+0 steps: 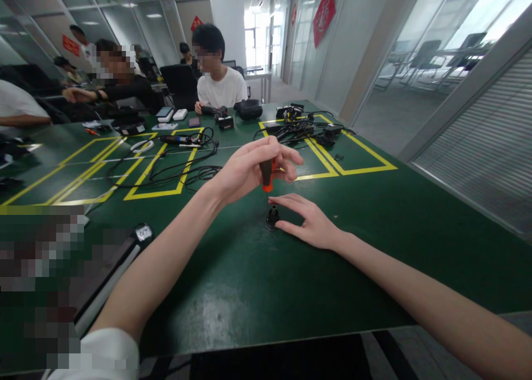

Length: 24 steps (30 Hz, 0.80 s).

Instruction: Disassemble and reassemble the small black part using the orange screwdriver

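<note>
My left hand [255, 167] is closed round the handle of a black and orange screwdriver [267, 178], held upright with its thin shaft pointing down. Below the shaft, a small black round part [272, 218] with a narrower top stands on the green table [233, 291]. Whether the screwdriver's tip touches this part, I cannot tell. My right hand [310, 222] lies beside the part with thumb and fingers apart. Its thumb tip is at the part's right side, and the fingertips reach behind its top, close to the shaft.
Black cables [301, 131] are heaped at the back right, inside yellow tape outlines [369, 171]. More cables [199, 172] lie left of centre near a dark pen-shaped tool [180, 140]. A dark flat device [112, 272] lies by my left forearm. A person in white [222, 86] sits opposite.
</note>
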{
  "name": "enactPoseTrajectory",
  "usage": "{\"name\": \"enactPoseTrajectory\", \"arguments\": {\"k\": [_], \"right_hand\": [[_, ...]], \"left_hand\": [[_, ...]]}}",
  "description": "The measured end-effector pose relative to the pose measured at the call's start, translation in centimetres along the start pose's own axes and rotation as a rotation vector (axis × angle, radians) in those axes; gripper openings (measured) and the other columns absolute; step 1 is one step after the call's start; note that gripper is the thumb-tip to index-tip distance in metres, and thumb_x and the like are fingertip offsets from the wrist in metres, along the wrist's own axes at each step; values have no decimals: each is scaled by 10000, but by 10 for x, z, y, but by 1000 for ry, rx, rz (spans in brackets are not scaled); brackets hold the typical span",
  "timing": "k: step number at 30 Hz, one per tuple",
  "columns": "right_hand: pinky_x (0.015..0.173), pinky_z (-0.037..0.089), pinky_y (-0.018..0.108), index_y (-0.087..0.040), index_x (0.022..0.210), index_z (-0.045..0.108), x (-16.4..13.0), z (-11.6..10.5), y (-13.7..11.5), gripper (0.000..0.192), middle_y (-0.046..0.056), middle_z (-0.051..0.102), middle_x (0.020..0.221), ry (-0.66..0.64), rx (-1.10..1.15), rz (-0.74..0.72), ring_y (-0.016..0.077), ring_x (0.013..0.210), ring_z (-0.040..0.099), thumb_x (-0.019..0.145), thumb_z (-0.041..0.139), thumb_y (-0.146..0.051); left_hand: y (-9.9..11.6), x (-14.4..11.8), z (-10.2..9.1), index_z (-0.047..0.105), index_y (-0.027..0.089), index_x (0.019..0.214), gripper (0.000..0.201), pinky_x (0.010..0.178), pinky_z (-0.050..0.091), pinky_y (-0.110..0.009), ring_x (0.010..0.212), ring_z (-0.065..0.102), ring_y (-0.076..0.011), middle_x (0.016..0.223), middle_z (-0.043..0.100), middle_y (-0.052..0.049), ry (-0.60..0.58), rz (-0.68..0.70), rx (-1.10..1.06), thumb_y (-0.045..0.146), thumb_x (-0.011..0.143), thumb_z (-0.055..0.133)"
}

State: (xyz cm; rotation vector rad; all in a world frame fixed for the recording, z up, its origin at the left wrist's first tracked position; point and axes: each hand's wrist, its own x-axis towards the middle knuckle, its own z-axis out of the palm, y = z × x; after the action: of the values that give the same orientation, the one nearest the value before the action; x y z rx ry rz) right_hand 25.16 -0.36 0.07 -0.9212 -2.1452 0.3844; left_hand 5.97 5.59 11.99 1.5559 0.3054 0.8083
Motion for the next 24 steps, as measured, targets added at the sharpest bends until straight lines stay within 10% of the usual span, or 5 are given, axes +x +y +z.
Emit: {"name": "enactPoseTrajectory", "arguments": {"k": [9, 20, 24], "right_hand": [[1118, 492, 520, -211, 1430, 620, -3, 0, 6, 673, 143, 704, 1365, 20, 183, -23, 272, 1277, 648, 1105, 140, -553], [1042, 574, 481, -206, 1301, 677, 0, 9, 2, 327, 135, 743, 1311, -66, 14, -12, 281, 1191, 708, 1019, 609, -356], [1013, 598, 457, -214, 1258, 690, 0, 10, 3, 274, 121, 764, 1279, -72, 26, 39, 275, 1158, 734, 1002, 632, -294]], "left_hand": [[2, 2, 2, 511, 182, 768, 275, 443, 327, -173, 403, 380, -63, 514, 412, 76, 26, -95, -301, 322, 972, 630], [-2, 0, -5, 564, 143, 760, 324, 757, 568, -274, 790, 709, -156, 930, 728, -63, -79, -22, -223, 308, 802, 839], [-4, 2, -2, 399, 182, 706, 440, 506, 446, -176, 496, 578, -65, 745, 692, 6, 0, -1, -219, 278, 807, 816]]}}
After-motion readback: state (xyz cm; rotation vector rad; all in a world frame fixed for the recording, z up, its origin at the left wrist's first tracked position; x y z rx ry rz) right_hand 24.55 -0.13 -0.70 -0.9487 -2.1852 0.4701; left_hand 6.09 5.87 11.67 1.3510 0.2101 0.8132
